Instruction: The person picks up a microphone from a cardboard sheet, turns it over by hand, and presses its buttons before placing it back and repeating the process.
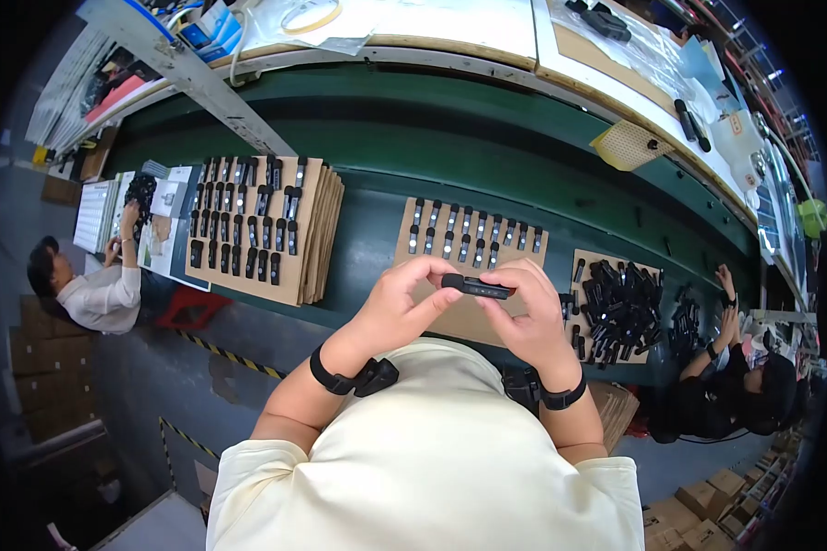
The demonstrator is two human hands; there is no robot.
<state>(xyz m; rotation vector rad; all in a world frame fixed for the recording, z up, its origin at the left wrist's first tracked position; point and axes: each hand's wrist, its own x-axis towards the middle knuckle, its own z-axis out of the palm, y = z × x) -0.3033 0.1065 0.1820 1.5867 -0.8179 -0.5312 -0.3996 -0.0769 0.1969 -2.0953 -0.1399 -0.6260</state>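
Note:
In front of my chest I hold a small black stick-shaped device (478, 286) level, one blunt dark cap toward the left and a row of small marks along its side. My left hand (404, 298) pinches the capped end between thumb and fingers. The other end is gripped by my right hand (528, 308). Just beyond, a brown cardboard sheet (535, 262) bears rows of similar black devices (464, 220) laid side by side. Its near part is partly hidden by my hands.
At left, stacked cardboard sheets (314, 248) carry more rows of devices. A jumbled heap of black devices (623, 308) lies on cardboard at right. The green bench (363, 207) runs under a raised white shelf (450, 28). One person (96, 294) works at far left, another (744, 395) at right.

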